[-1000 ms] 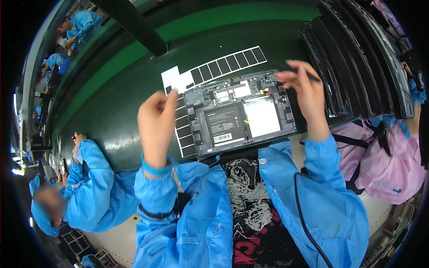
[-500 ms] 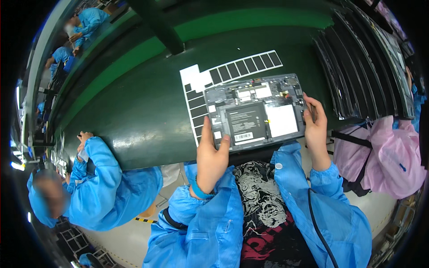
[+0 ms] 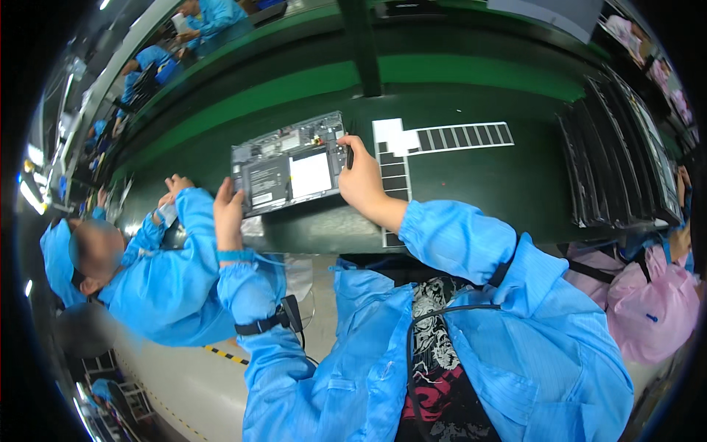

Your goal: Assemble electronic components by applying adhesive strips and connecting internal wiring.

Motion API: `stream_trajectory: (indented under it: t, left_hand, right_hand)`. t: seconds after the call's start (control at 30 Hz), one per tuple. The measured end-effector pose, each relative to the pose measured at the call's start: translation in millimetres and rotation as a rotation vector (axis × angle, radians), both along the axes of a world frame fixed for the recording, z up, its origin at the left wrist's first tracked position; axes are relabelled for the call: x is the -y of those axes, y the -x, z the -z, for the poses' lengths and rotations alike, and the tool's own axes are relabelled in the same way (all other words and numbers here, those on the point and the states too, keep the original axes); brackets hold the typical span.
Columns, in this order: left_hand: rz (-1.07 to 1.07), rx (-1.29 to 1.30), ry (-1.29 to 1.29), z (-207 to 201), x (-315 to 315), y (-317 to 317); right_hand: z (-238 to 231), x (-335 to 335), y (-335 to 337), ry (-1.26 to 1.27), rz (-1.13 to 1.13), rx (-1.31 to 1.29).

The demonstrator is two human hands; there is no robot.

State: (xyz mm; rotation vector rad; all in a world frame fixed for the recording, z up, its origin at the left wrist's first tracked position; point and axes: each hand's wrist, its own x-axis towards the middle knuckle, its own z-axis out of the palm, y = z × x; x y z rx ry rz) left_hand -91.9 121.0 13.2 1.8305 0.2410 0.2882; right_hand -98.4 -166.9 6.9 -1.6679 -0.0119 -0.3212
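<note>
A flat, tablet-like electronic device (image 3: 283, 158) with its insides bared is between my two hands, left of centre and tilted. Its black battery (image 3: 266, 184), a white square area (image 3: 311, 174) and circuit parts face up. My left hand (image 3: 229, 214) grips its left edge near the lower corner. At the right edge, my right hand (image 3: 362, 177) has its fingers closed round the side. A narrow dark piece shows beside those fingers; I cannot tell what it is. Part of the device's underside and the bench below are hidden.
White strips with black rectangles (image 3: 401, 138) lie in an L shape on the green bench (image 3: 479, 191). Several black panels (image 3: 615, 158) stand in a row at right. A co-worker in blue (image 3: 162, 280) works close on my left; pink clothing (image 3: 655, 306) is at right.
Both hands have carried the device to the left, off the printed strips, which now show uncovered on the bench. The view has shifted too, and my right forearm now reaches across.
</note>
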Motion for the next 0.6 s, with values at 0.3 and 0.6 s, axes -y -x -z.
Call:
stream_trajectory:
  t: [0.3, 0.6]
  left_hand:
    - [-0.097, 0.105, -0.696, 32.1, 2.7, -24.1]
    - [0.5, 0.32, 0.127, -118.3, 223.3, 80.5]
  right_hand:
    - [3.9, 14.7, -14.7, 0.147, 0.031, 0.059]
    - [-136.1, 243.7, 174.0, 0.226, 0.029, 0.38]
